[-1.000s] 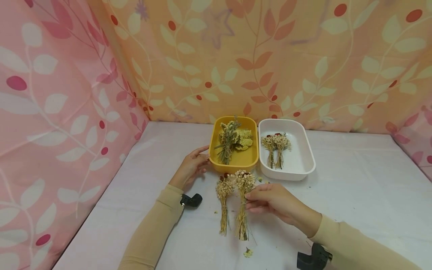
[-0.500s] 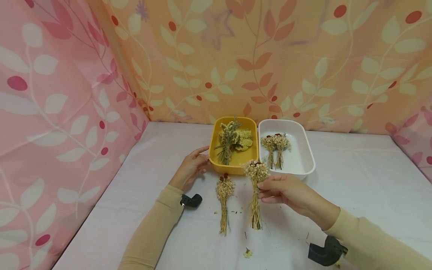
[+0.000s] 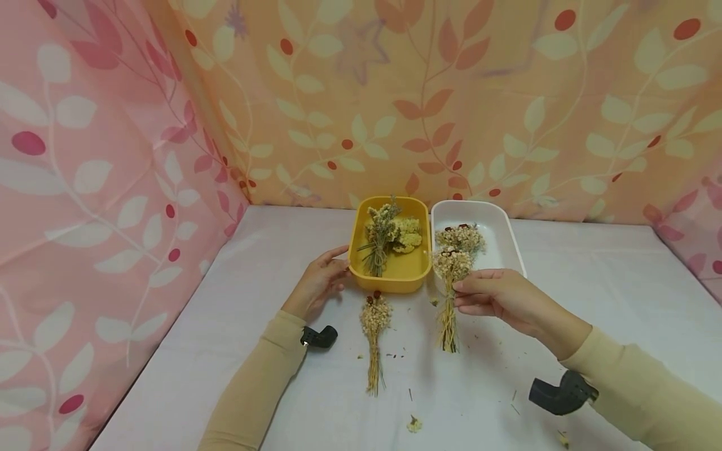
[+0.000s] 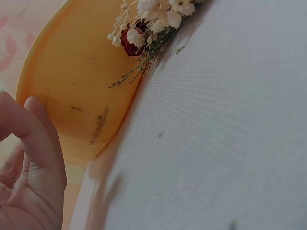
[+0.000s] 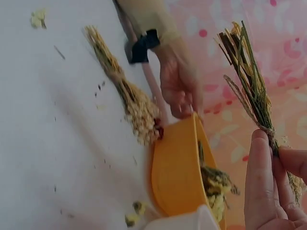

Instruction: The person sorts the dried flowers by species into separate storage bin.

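Note:
In the head view my right hand (image 3: 499,297) pinches a dried-flower bouquet (image 3: 448,319) by its tied stems. The bouquet is upright, its pale blossoms in front of the white bin (image 3: 510,241). In the right wrist view its cut stems (image 5: 247,72) point up and the twine lies at the fingertips. My left hand (image 3: 320,282) rests against the left side of the yellow bin (image 3: 397,285), fingers loosely bent. A second bouquet (image 3: 373,338) with dark red blooms lies on the table just below the yellow bin. Beyond the held one, pale bouquets (image 3: 474,237) lie inside the white bin, partly hidden.
Greenish-yellow dried bunches (image 3: 380,241) lie in the yellow bin. A small loose flower (image 3: 414,424) and scattered bits lie on the white-covered table (image 3: 271,401). Patterned cloth (image 3: 361,113) hangs behind the bins and along the left side.
My right hand has lifted the bouquet off the table and carried it right and away from me, up to the white bin's front. The left hand stays at the yellow bin.

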`<state>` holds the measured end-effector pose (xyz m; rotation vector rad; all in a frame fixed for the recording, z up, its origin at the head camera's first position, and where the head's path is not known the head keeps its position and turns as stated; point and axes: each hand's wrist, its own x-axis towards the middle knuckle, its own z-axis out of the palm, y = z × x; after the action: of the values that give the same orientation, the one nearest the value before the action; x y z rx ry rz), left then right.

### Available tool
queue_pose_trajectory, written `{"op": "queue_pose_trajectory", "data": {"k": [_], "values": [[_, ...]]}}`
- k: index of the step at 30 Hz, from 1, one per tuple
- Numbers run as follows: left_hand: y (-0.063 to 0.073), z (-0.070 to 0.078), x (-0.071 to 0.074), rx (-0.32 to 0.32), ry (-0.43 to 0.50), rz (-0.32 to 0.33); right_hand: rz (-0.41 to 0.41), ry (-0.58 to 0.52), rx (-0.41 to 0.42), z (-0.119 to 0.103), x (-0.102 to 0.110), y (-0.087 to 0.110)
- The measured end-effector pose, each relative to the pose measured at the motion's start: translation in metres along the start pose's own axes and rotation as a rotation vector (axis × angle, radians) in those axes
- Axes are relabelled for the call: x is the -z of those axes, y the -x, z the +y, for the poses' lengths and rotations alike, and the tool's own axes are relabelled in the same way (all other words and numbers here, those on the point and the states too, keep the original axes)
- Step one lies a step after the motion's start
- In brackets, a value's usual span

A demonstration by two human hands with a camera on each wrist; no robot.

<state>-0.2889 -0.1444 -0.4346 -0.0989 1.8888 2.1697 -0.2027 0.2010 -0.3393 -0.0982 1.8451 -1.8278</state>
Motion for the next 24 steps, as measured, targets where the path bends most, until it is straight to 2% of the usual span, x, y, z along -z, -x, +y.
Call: {"op": "queue_pose_trajectory", "data": {"k": [5, 17, 24], "values": [[-0.001, -0.001, 0.001, 0.004, -0.002, -0.001, 0.031, 0.009, -0.009, -0.005, 0.015, -0.003], [0.000, -0.001, 0.001, -0.010, 0.000, -0.017, 0.071, -0.051, 0.018, -0.013, 0.047, -0.015], [0.000, -0.001, 0.002, -0.010, -0.003, -0.017, 0.119, 0.003, 0.022, -0.014, 0.070, -0.025]]}}
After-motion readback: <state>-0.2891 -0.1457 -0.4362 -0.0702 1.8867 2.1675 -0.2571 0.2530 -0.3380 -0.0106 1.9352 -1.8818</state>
